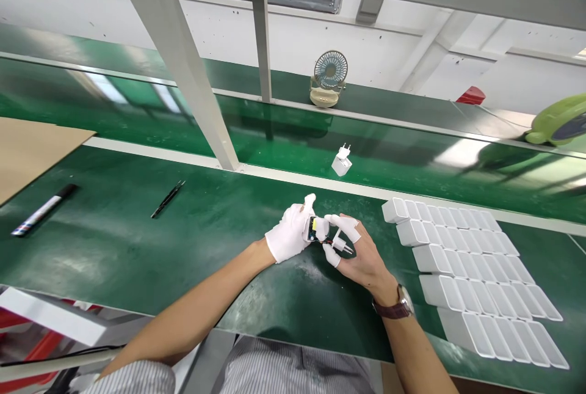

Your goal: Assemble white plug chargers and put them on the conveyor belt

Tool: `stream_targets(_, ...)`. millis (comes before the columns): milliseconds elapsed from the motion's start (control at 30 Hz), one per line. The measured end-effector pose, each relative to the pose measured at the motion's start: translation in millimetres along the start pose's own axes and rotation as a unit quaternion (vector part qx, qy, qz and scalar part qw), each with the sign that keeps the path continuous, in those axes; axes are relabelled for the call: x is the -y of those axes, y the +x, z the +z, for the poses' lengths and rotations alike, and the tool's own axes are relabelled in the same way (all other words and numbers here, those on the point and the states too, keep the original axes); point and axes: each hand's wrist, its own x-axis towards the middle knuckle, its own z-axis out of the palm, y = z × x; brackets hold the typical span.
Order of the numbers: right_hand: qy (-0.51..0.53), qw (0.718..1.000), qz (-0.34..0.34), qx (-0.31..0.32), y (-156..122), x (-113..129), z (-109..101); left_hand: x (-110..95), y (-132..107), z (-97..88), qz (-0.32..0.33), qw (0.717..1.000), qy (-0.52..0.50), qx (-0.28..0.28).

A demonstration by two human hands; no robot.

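Observation:
My left hand (289, 234) wears a white glove and is closed around a small white charger housing with a circuit board (313, 228) showing at its open end. My right hand (354, 251), bare but for white finger cots, pinches a white plug cap with two metal pins (341, 244) against that board. Both hands meet just above the green bench mat (137, 241), near its middle. A wristwatch (394, 306) sits on my right wrist.
Rows of several empty white housings (467, 272) lie at the right. A finished white charger (341, 162) stands on the green conveyor belt behind. Black tweezers (167, 198), a marker (43, 211) and brown cardboard (27, 149) lie left. A small fan (328, 78) stands beyond.

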Motion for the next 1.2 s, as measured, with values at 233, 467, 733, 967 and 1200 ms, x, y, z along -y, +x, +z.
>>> stream_targets(233,0.002,1.0,-0.013,0.0,0.0,-1.0,-1.1,6.8,-1.5,5.6,0.021,1.0,0.018,-0.015)
stream_targets(467,-0.008,1.0,-0.025,-0.002,-0.6,-2.3,-0.2,5.1,-0.2,5.0,0.018,1.0,0.015,-0.01)
stream_targets(733,-0.005,1.0,-0.03,-0.005,-0.8,-2.4,2.5,5.3,-0.7,6.3,0.008,1.0,0.008,-0.004)
stream_targets(967,-0.002,1.0,-0.026,-0.004,-1.6,-2.1,3.7,6.5,2.4,5.6,0.037,0.999,0.0,-0.022)
stream_targets(1200,-0.003,1.0,-0.026,0.011,-0.8,-2.1,7.3,-1.4,2.4,3.8,-0.033,0.999,0.01,0.015)
